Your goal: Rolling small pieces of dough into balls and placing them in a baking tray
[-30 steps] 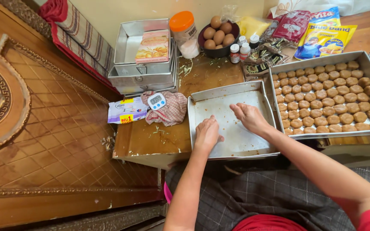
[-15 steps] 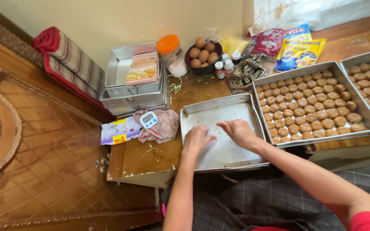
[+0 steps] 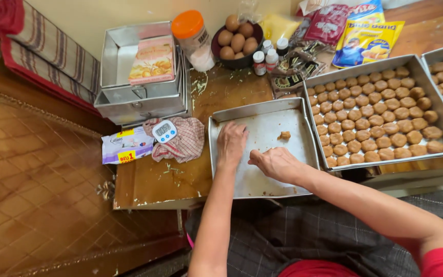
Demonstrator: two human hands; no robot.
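Resting now inside the grey tray [image 3: 262, 149] — left hand [image 3: 230, 144] flat, right hand [image 3: 273, 163] loosely curled — one dough piece [image 3: 284, 135] newly placed.

A shallow rectangular metal baking tray [image 3: 262, 123] lies flat at the near edge of the desk, its greased floor almost bare. One small brown dough piece [image 3: 284, 135] sits toward its far right.

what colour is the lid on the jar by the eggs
Orange. The jar's lid shows best in the head view, left of the bowl of eggs.
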